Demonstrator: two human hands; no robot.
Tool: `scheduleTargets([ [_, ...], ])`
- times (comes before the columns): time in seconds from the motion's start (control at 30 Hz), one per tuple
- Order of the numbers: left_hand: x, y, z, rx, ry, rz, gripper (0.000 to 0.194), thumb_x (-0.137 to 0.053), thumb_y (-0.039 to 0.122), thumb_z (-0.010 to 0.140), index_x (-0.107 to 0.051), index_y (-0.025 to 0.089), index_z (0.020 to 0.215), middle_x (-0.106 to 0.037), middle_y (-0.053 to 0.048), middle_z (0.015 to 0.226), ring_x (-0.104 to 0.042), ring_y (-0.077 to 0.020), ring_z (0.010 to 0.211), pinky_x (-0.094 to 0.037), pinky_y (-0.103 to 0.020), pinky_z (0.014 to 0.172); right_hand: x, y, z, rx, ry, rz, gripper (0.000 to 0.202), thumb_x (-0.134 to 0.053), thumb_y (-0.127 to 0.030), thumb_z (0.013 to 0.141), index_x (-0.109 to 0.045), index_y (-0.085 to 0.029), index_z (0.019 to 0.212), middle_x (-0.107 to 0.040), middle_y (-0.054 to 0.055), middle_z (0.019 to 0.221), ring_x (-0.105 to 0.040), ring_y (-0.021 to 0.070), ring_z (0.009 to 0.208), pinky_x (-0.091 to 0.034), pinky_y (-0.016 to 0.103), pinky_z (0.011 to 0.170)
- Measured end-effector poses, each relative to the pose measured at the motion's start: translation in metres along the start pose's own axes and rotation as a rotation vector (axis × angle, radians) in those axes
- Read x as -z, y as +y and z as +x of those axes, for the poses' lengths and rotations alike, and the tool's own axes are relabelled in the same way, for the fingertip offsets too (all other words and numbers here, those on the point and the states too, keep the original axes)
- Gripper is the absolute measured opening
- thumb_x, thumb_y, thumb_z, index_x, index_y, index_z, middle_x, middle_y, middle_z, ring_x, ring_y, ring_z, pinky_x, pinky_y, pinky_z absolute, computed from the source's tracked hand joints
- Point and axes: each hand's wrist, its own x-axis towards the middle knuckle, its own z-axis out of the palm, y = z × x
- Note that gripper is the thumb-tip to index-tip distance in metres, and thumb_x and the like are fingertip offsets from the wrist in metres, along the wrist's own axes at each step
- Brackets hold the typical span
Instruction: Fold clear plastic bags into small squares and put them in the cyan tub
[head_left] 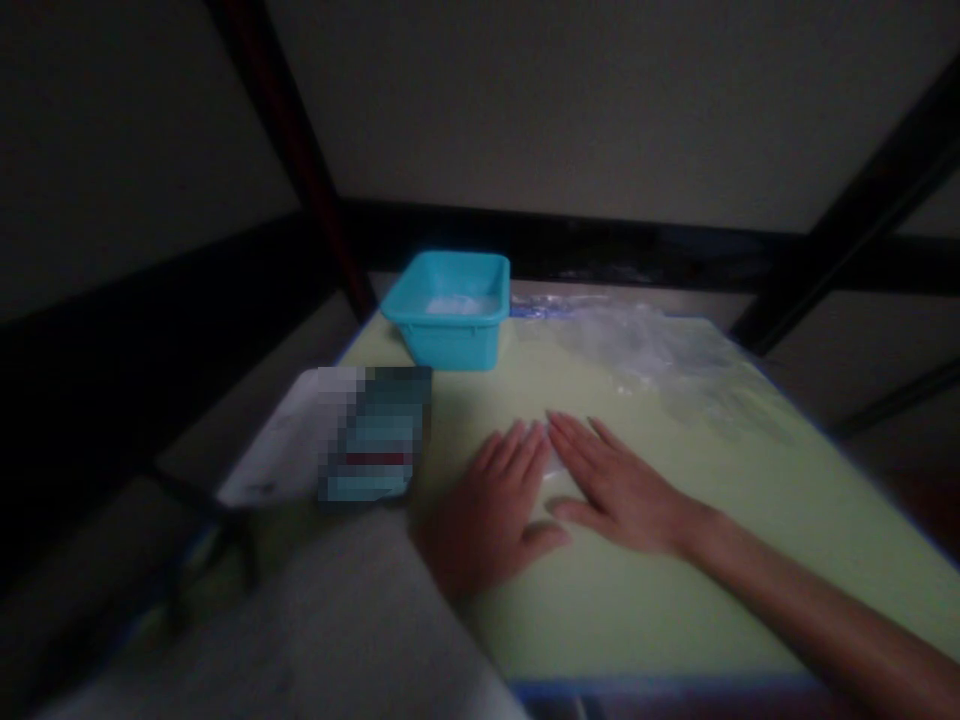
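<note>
A small piece of clear plastic (pixel 553 462) lies on the bench (pixel 645 610), in the gap between the 2 hands and partly under their fingers. The left hand (pixel 491 510) and the right hand (pixel 619 488) are both palm down with fingers stretched out, clamped on nothing; their leading fingertips meet or nearly meet at the far side of the plastic, and the 2 thumbs point toward each other, just apart. Beyond the left hand, near the far left corner of the bench, 1 turquoise basket (pixel 454 345) stands upright and open, with something white and pale (pixel 461 304) in its bottom, too blurred to identify. To the right of the basket, clear plastic bags (pixel 645 345) spread in a loose, crumpled layer along the far right of the bench; whether they hold anything, I cannot tell. Left of the left hand lies a pixelated dark teal item (pixel 382 435), with a white flat item (pixel 289 435) just beside it. A grey sleeve (pixel 360 620) fills the lower left, reaching the left wrist.
</note>
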Motion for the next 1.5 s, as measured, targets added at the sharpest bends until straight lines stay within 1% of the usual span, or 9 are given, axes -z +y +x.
scheduleTargets([
  [0.2,0.0,0.001,0.001,0.005,0.002,0.004,0.082,-0.043,0.062,0.084,-0.03,0.003,0.14,-0.025,-0.023,0.149,-0.021,-0.0345,0.139,-0.021,-0.05,0.112,0.0,0.0,0.001,-0.013,-0.008,-0.025,0.079,-0.026,-0.063,0.091,-0.025,-0.004,0.144,-0.023,0.02,0.149,-0.017,0.0267,0.14,-0.02,0.052,0.112],
  [0.47,-0.002,0.001,-0.001,0.006,0.043,-0.008,0.081,-0.039,0.063,0.085,-0.03,0.005,0.14,-0.025,-0.021,0.15,-0.02,-0.0329,0.14,-0.021,-0.048,0.112,-0.003,0.003,-0.004,-0.013,0.044,-0.051,0.076,-0.029,-0.061,0.091,-0.015,-0.011,0.148,-0.026,0.018,0.149,-0.021,0.0273,0.139,-0.02,0.052,0.112],
  [0.57,-0.002,0.002,-0.001,0.016,0.051,-0.002,0.08,-0.039,0.063,0.086,-0.029,0.006,0.141,-0.023,-0.019,0.151,-0.019,-0.0325,0.14,-0.02,-0.049,0.112,-0.003,0.004,-0.005,-0.006,0.061,-0.052,0.077,-0.032,-0.059,0.091,-0.014,-0.011,0.148,-0.024,0.019,0.15,-0.02,0.0276,0.14,-0.021,0.053,0.111],
  [0.77,0.001,0.002,-0.001,-0.028,0.063,0.002,0.081,-0.046,0.061,0.083,-0.028,0.01,0.142,-0.02,-0.016,0.152,-0.015,-0.0314,0.141,-0.017,-0.05,0.113,0.0,0.006,-0.004,0.058,0.084,-0.015,0.08,-0.036,-0.056,0.092,-0.004,-0.01,0.149,-0.017,0.019,0.152,-0.013,0.0258,0.141,-0.022,0.053,0.111],
  [0.9,-0.001,0.001,-0.002,-0.041,0.065,-0.036,0.073,-0.041,0.06,0.086,-0.032,0.012,0.141,-0.023,-0.014,0.152,-0.017,-0.03,0.141,-0.017,-0.049,0.114,-0.002,0.007,-0.004,0.057,0.066,-0.026,0.078,-0.035,-0.057,0.092,-0.008,-0.01,0.149,-0.02,0.019,0.151,-0.016,0.0262,0.14,-0.022,0.053,0.111],
  [1.1,-0.004,0.0,-0.002,-0.023,0.043,-0.051,0.074,-0.038,0.062,0.087,-0.032,0.014,0.141,-0.023,-0.014,0.152,-0.017,-0.0316,0.141,-0.016,-0.05,0.113,-0.002,0.006,-0.004,0.043,0.033,-0.035,0.076,-0.033,-0.058,0.092,-0.016,-0.008,0.147,-0.022,0.02,0.15,-0.017,0.0262,0.14,-0.022,0.052,0.111],
  [1.3,-0.002,0.0,0.0,-0.04,0.026,-0.017,0.074,-0.042,0.061,0.086,-0.033,0.012,0.141,-0.024,-0.017,0.151,-0.02,-0.0334,0.14,-0.02,-0.053,0.111,-0.002,0.009,-0.005,0.03,0.038,-0.011,0.076,-0.034,-0.059,0.091,-0.013,-0.012,0.148,-0.022,0.018,0.151,-0.017,0.0253,0.14,-0.02,0.051,0.112],
  [1.4,-0.002,0.0,0.0,-0.039,0.009,-0.017,0.075,-0.042,0.061,0.086,-0.031,0.012,0.141,-0.023,-0.017,0.151,-0.018,-0.0331,0.14,-0.019,-0.053,0.112,-0.001,0.013,-0.006,0.021,0.017,0.001,0.074,-0.033,-0.058,0.092,-0.015,-0.013,0.148,-0.024,0.017,0.15,-0.018,0.0253,0.14,-0.02,0.053,0.112],
  [1.5,-0.002,0.0,-0.001,-0.038,0.02,-0.036,0.075,-0.039,0.061,0.087,-0.029,0.012,0.142,-0.021,-0.015,0.152,-0.016,-0.0318,0.141,-0.018,-0.051,0.113,0.001,0.017,-0.005,0.03,0.002,0.016,0.071,-0.034,-0.056,0.093,-0.018,-0.013,0.147,-0.025,0.016,0.15,-0.021,0.0254,0.139,-0.022,0.054,0.111],
])
